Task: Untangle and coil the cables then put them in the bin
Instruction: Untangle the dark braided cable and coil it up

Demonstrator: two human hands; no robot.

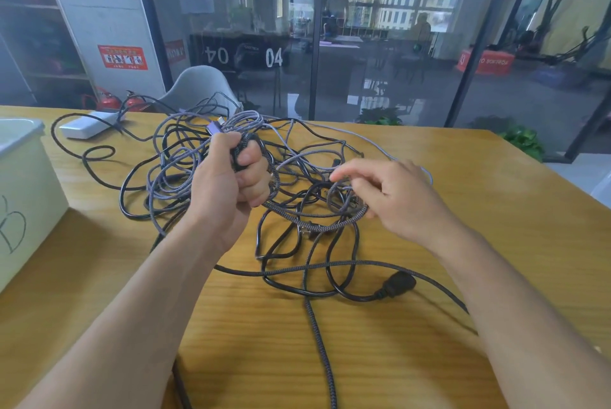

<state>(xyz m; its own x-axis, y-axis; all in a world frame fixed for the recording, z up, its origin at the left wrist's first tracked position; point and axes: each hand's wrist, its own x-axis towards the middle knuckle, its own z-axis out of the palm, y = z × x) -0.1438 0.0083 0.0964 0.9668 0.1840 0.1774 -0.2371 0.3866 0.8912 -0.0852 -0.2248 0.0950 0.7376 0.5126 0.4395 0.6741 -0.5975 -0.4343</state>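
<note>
**Both hands in the cable tangle on the wooden surface**

A loose heap of tangled cables [264, 184], thin black rubber ones mixed with grey-purple braided ones, lies spread over the middle of the yellow-brown wooden surface [463, 210]. The left hand [231, 177] is raised above the heap with its grip curled tight round a bunched section of thick dark braided cable [239, 152], which passes between thumb and fingers; a purple connector end [213, 127] shows just behind the knuckles. The right hand [390, 197] sits to the right of the heap, its grip loosely curved, with the fingertips [344, 174] pinching a small loop of braided cable; from here the exact strand held cannot be told.

A black moulded plug [398, 284] lies flat on the surface near the front of the heap, below the right wrist. One dark braided strand runs from the heap toward the near edge, between the forearms.

At the left edge stands the pale cream plastic bin [23, 190] with a handwritten mark on its side, well apart from the tangle. Behind it, near the far edge, rests a white power strip [87, 126] with a black lead looping away. A grey chair [201, 86] stands beyond the surface.
</note>
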